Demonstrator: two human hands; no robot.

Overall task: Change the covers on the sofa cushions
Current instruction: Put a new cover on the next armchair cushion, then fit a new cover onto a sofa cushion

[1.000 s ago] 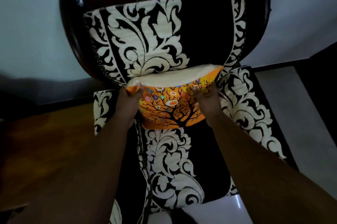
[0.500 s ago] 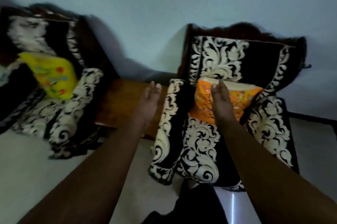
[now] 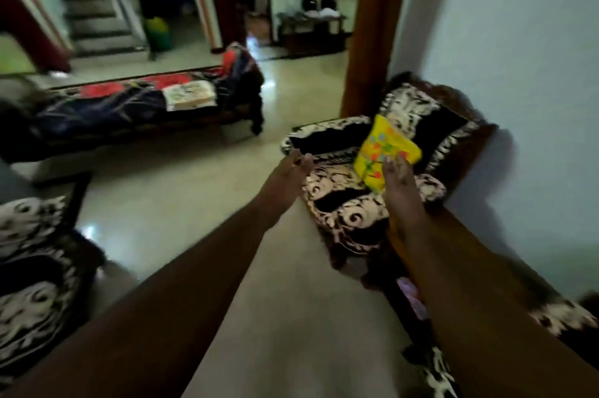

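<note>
Both hands, left (image 3: 288,172) and right (image 3: 397,182), reach empty with straight fingers toward the yellow cushion (image 3: 384,151) propped on the armchair (image 3: 343,203), probably next for re-covering, needing a two-handed pickup.

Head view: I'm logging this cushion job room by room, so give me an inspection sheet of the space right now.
Surface: pale glossy floor, bare where visible.
Job's things: yellow cushion leaning on the back of the black-and-white armchair.
Clutter: folded cloth on the daybed.
Hands: left hand and right hand both stretched forward, fingers straight, holding nothing.
Cables: nothing seen.
Surroundings: stairs and a doorway beyond; white wall at right; image blurred.
</note>
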